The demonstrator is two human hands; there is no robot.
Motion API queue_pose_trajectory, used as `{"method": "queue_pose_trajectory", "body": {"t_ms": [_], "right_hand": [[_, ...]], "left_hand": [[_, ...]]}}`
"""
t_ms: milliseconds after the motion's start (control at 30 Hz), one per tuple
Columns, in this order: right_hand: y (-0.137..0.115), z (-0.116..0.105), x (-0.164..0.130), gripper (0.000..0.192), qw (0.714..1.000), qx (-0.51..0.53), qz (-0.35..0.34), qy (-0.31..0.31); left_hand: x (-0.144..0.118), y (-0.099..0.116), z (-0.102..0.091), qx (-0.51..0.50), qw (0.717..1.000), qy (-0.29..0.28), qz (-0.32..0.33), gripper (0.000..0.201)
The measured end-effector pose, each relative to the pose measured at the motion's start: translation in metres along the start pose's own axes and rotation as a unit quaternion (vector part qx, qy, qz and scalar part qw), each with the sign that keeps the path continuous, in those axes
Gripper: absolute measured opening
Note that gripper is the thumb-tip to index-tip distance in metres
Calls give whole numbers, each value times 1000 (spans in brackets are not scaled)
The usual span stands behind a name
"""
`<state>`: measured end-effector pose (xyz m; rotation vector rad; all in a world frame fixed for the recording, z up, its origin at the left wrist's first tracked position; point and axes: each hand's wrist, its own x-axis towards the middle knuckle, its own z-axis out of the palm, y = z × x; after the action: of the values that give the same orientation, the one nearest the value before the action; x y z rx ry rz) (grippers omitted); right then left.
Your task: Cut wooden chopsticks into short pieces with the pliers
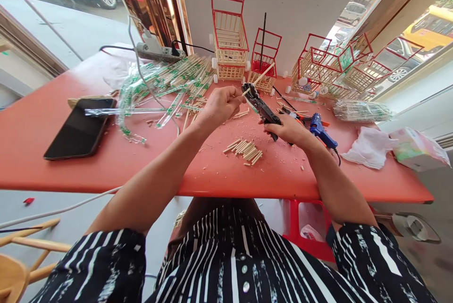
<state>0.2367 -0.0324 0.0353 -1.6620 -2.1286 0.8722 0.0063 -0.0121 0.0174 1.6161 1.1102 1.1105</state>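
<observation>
My left hand (pixel 223 105) pinches a thin wooden stick (pixel 262 75) by its near end, and the stick slants up to the right. Black-handled pliers (pixel 262 107) are gripped in my right hand (pixel 288 129); their jaws meet the stick just beyond my left fingertips. Whether the jaws are fully closed on it I cannot make out. Below them on the red table (pixel 148 171) lies a small pile of short cut sticks (pixel 247 150), with wood crumbs scattered round. Beside my right hand rests a blue glue gun (pixel 322 130).
Wrapped sticks (pixel 177 79) and a black phone (pixel 81 128) lie to the left, near a power strip (pixel 161 52). Small stick-built carts (pixel 230 41) with red trim stand along the back. At right are a stick bundle (pixel 363 110), crumpled plastic (pixel 370 147) and a tissue pack (pixel 419 148).
</observation>
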Motion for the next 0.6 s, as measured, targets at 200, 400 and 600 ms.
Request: {"method": "queue_pose_trajectory", "body": {"t_ms": [200, 400, 600], "right_hand": [[2, 0, 0, 34, 999, 4, -35, -7], [4, 2, 1, 35, 998, 3, -58, 6], [3, 3, 0, 34, 996, -29, -82, 27]], "left_hand": [[-3, 7, -3, -119, 992, -28, -10, 21], [-5, 11, -2, -146, 988, -46, -31, 23], [-4, 4, -3, -202, 976, -72, -43, 24]]}}
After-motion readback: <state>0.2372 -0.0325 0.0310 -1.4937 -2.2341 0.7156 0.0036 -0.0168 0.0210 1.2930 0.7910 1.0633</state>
